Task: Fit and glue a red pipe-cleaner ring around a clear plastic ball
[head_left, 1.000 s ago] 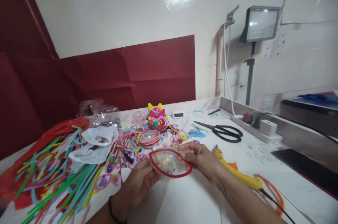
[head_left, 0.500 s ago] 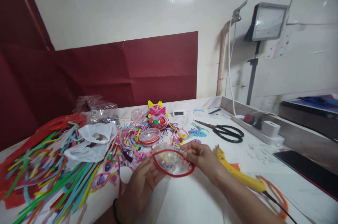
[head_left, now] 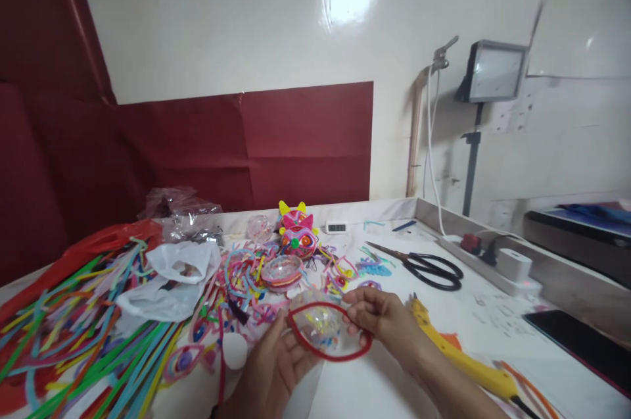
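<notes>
A red pipe-cleaner loop (head_left: 338, 358), bent into a pointed eye shape, is held up between my two hands. My left hand (head_left: 277, 360) pinches its left tip, with the other fingers curled beneath it. At the right end, my right hand (head_left: 384, 317) grips the loop between thumb and fingers. Through the loop shows a clear plastic bag (head_left: 320, 323) with small coloured bits. Behind it sit a stack of pipe-cleaner-edged clear bowls (head_left: 282, 271) and a colourful animal-face figure (head_left: 298, 231). A yellow glue gun (head_left: 458, 356) lies beside my right forearm.
Black-handled scissors (head_left: 428, 268) lie at the right, near a power strip (head_left: 497, 268) and a phone (head_left: 582, 346). Many loose pipe cleaners (head_left: 142, 366) and a white plastic bag (head_left: 172, 274) cover the left side. A small digital clock (head_left: 336, 227) stands at the back.
The view has tilted up slightly, so everything sits lower in the picture. Both hands keep their hold on the red loop, which has hardly moved relative to the table.
</notes>
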{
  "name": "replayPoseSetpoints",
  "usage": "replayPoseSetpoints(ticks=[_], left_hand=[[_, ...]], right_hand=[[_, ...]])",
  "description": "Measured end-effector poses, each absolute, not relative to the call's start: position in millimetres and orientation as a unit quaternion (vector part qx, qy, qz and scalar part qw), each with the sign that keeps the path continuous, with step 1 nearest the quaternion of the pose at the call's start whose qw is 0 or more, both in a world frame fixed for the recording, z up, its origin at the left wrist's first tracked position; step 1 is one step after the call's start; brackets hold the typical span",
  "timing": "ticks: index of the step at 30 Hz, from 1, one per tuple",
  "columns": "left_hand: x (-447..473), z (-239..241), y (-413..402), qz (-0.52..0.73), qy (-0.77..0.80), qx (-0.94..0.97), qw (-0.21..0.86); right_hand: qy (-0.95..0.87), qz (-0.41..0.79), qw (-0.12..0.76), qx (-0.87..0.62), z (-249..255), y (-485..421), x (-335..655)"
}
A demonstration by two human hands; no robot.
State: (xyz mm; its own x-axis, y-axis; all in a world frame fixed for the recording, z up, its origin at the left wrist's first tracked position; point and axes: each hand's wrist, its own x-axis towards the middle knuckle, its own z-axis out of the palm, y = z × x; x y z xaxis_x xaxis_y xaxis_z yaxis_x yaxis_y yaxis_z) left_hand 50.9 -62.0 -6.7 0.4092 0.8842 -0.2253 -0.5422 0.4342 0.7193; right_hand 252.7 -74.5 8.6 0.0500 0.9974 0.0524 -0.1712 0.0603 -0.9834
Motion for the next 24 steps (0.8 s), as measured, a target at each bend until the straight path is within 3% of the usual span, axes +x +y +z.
replayPoseSetpoints(ticks=[7, 14, 19, 24], left_hand=[[51, -16, -57, 0.432, 0.313, 0.246, 0.809], [46, -22, -53, 0.408, 0.298, 0.225, 0.833], [42, -31, -45, 0.399, 0.282, 0.187, 0.852], [39, -36, -40, 0.380, 0.275, 0.172, 0.867]], right_hand=[[-0.518, 0.485, 0.542, -0.450, -4, -67, 251], [-0.597, 0.365, 0.497, -0.513, -1, -71, 253], [-0.661, 0.227, 0.446, -0.559, 35, -76, 252], [-0.727, 0.115, 0.335, -0.588, 76, -49, 241]])
